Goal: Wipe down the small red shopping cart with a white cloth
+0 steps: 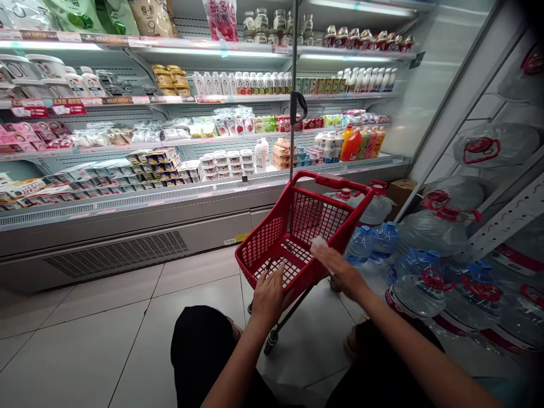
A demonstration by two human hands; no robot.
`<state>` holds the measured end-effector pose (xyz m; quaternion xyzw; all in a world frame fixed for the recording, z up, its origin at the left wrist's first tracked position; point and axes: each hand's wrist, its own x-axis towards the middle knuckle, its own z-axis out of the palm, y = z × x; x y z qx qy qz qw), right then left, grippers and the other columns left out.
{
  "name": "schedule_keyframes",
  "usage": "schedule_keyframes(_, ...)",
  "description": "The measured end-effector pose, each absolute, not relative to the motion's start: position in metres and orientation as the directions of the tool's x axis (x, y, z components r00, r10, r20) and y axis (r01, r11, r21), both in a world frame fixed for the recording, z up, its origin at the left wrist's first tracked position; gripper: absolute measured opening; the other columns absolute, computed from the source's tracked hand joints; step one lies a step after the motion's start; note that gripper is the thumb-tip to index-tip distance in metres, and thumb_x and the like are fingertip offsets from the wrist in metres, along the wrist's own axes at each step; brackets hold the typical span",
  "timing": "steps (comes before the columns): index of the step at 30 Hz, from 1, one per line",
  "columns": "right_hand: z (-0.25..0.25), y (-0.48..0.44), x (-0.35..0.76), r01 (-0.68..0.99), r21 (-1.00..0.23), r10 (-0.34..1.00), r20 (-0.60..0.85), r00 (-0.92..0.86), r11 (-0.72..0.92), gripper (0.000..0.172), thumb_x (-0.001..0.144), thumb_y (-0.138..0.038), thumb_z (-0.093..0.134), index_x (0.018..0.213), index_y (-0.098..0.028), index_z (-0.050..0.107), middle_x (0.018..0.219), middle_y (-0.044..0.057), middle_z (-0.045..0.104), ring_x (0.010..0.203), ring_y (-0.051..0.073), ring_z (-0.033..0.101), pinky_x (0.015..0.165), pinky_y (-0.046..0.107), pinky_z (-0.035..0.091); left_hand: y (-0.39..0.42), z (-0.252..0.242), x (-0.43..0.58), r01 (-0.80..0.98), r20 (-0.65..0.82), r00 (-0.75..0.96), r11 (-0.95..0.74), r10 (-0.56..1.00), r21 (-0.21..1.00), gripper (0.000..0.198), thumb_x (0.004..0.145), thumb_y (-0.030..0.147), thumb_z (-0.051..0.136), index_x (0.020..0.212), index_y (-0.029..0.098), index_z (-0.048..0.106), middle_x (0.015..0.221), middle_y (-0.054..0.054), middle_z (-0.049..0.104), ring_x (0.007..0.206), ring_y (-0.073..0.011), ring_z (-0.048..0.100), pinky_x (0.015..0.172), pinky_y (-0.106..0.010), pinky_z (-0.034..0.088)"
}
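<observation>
A small red shopping cart (272,235) with a mesh basket stands on the tiled floor in front of me; the basket looks empty. My left hand (267,294) rests on the near rim of the basket, fingers spread over the edge. My right hand (335,263) hovers over the basket's right rim, fingers stretched out and blurred by motion, with nothing visible in it. A tall grey handle pole (293,107) rises from the cart. My knees in dark trousers show at the bottom.
An open refrigerated display (127,187) with shelves of yoghurt, milk bottles and packaged food runs along the left and back. Large water jugs (419,286) with red handles are stacked on the floor and on a rack at the right. A cardboard box (402,190) sits behind them.
</observation>
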<state>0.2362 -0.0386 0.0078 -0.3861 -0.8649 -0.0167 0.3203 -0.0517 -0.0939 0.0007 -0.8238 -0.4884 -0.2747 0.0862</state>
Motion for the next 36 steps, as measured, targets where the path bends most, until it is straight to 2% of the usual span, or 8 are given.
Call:
schedule_keyframes(6, 0.003, -0.026, 0.229, 0.768, -0.24, 0.719, 0.586, -0.373, 0.594, 0.07, 0.099, -0.01, 0.034, 0.165, -0.031, 0.026, 0.162, 0.005, 0.044, 0.151, 0.023, 0.039, 0.124, 0.055, 0.035, -0.091, -0.001, -0.039, 0.861, 0.535, 0.339, -0.485, 0.774, 0.155, 0.067, 0.104, 0.034, 0.05, 0.163, 0.018, 0.022, 0.131, -0.013, 0.072, 0.12, -0.027, 0.068, 0.116, -0.05, 0.041)
schedule_keyframes(12, -0.017, -0.092, 0.149, 0.6, -0.203, 0.604, 0.521, -0.603, 0.774, 0.081, 0.093, -0.003, 0.037, 0.166, -0.03, 0.017, 0.165, 0.002, 0.038, 0.154, 0.019, 0.033, 0.125, 0.047, 0.037, -0.09, -0.005, -0.031, 0.846, 0.55, 0.332, -0.499, 0.766, 0.185, 0.073, 0.1, 0.027, 0.052, 0.164, 0.015, 0.019, 0.152, -0.018, 0.056, 0.132, -0.0296, 0.062, 0.117, -0.053, 0.041)
schedule_keyframes(15, -0.009, -0.077, 0.169, 0.579, -0.185, 0.583, 0.503, -0.639, 0.794, 0.08, 0.094, -0.002, 0.035, 0.166, -0.032, 0.019, 0.164, 0.001, 0.041, 0.154, 0.018, 0.033, 0.126, 0.048, 0.034, -0.087, 0.002, -0.043, 0.798, 0.509, 0.416, -0.571, 0.753, 0.192, 0.083, 0.098, 0.039, 0.06, 0.164, 0.014, 0.017, 0.157, -0.019, 0.049, 0.14, -0.0298, 0.054, 0.116, -0.049, 0.043)
schedule_keyframes(19, 0.005, -0.026, 0.215, 0.694, -0.237, 0.692, 0.521, -0.5, 0.68, 0.068, 0.101, -0.011, 0.034, 0.164, -0.033, 0.025, 0.162, 0.003, 0.044, 0.153, 0.02, 0.035, 0.126, 0.053, 0.032, -0.075, 0.015, -0.076, 0.743, 0.415, 0.566, -0.659, 0.712, 0.118, 0.09, 0.088, 0.062, 0.071, 0.159, 0.021, 0.035, 0.159, -0.014, 0.048, 0.148, -0.0311, 0.044, 0.124, -0.053, 0.032)
schedule_keyframes(22, 0.007, -0.006, 0.221, 0.745, -0.307, 0.766, 0.502, -0.403, 0.593, 0.055, 0.107, -0.025, 0.033, 0.162, -0.03, 0.032, 0.161, 0.005, 0.045, 0.152, 0.022, 0.036, 0.124, 0.053, 0.034, -0.065, 0.019, -0.094, 0.79, 0.388, 0.523, -0.603, 0.759, 0.114, 0.085, 0.079, 0.072, 0.075, 0.146, 0.024, 0.054, 0.153, -0.011, 0.056, 0.146, -0.0342, 0.047, 0.126, -0.058, 0.025)
schedule_keyframes(26, -0.002, -0.031, 0.188, 0.735, -0.332, 0.767, 0.515, -0.384, 0.591, 0.054, 0.109, -0.027, 0.031, 0.163, -0.029, 0.031, 0.163, 0.005, 0.042, 0.154, 0.022, 0.033, 0.126, 0.053, 0.032, -0.059, 0.012, -0.091, 0.834, 0.392, 0.44, -0.53, 0.808, 0.155, 0.081, 0.077, 0.068, 0.079, 0.142, 0.024, 0.058, 0.149, -0.01, 0.06, 0.138, -0.0325, 0.055, 0.122, -0.055, 0.034)
schedule_keyframes(32, -0.016, -0.107, 0.146, 0.689, -0.222, 0.689, 0.494, -0.53, 0.69, 0.069, 0.102, -0.011, 0.034, 0.166, -0.03, 0.018, 0.167, 0.002, 0.036, 0.156, 0.02, 0.029, 0.126, 0.047, 0.034, -0.066, 0.001, -0.066, 0.849, 0.45, 0.388, -0.502, 0.805, 0.166, 0.073, 0.083, 0.052, 0.079, 0.146, 0.024, 0.054, 0.149, -0.009, 0.061, 0.138, -0.032, 0.055, 0.123, -0.055, 0.032)
schedule_keyframes(36, -0.012, -0.1, 0.176, 0.681, -0.177, 0.671, 0.462, -0.58, 0.71, 0.069, 0.102, -0.01, 0.033, 0.166, -0.031, 0.018, 0.166, 0.0, 0.038, 0.155, 0.019, 0.031, 0.126, 0.047, 0.032, -0.066, 0.005, -0.073, 0.797, 0.424, 0.489, -0.588, 0.762, 0.136, 0.077, 0.088, 0.052, 0.075, 0.153, 0.024, 0.046, 0.152, -0.009, 0.058, 0.136, -0.0287, 0.057, 0.119, -0.049, 0.04)
